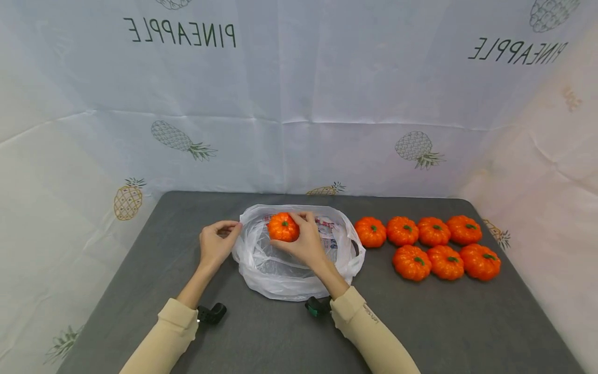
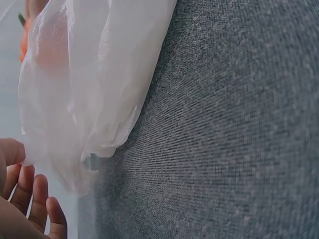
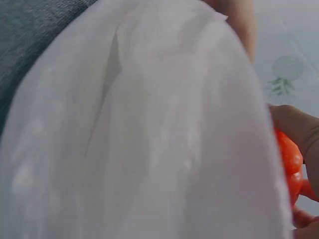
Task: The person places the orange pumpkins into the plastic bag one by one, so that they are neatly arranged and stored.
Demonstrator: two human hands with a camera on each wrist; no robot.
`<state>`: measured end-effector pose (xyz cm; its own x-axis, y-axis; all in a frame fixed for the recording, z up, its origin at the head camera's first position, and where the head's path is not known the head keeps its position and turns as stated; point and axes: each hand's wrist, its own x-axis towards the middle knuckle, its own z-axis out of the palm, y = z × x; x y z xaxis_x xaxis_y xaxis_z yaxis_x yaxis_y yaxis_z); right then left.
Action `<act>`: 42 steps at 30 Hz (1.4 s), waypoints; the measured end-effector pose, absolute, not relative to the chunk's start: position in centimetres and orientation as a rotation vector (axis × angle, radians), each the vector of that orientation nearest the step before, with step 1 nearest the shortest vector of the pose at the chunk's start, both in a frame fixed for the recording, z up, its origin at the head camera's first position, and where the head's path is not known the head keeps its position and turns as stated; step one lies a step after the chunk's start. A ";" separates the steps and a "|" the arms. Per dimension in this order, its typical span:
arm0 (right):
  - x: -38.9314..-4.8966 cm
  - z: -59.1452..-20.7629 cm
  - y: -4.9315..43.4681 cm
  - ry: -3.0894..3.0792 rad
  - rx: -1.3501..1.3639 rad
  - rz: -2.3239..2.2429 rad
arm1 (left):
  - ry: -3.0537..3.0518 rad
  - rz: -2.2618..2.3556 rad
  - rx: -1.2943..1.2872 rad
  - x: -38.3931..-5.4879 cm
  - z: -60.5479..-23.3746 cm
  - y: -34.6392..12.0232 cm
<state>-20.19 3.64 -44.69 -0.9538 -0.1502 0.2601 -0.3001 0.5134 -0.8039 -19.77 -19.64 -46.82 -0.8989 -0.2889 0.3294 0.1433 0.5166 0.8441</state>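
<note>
My right hand (image 1: 306, 241) grips a small orange pumpkin (image 1: 283, 227) with a green stem, over the open mouth of a white plastic bag (image 1: 280, 291). In the right wrist view, part of the pumpkin (image 3: 290, 164) shows between thumb and fingers, beyond the bag's side. My left hand (image 1: 218, 241) pinches the bag's left rim between thumb and forefinger. The left wrist view shows the other fingers (image 2: 39, 199) loosely bent beside the bag wall (image 2: 84, 84), with the pumpkin's colour showing through the thin plastic.
Several more orange pumpkins (image 1: 433, 231) lie in two rows to the right of the bag, the nearest (image 1: 370, 232) close to its right edge. All stand on a dark grey table (image 1: 280, 337). A white pineapple-print cloth (image 1: 299, 156) hangs behind it.
</note>
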 end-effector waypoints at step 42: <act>-22.8 -47.8 0.6 -2.746 0.587 1.509 | -2.354 -1.350 0.103 -19.8 -46.8 -20.1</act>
<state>-22.81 0.57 -47.82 -0.9312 -0.3388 0.1344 -0.2950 0.4842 -0.8237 -19.79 -20.08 -46.81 -0.9081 -0.2678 0.3220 0.1428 0.5249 0.8391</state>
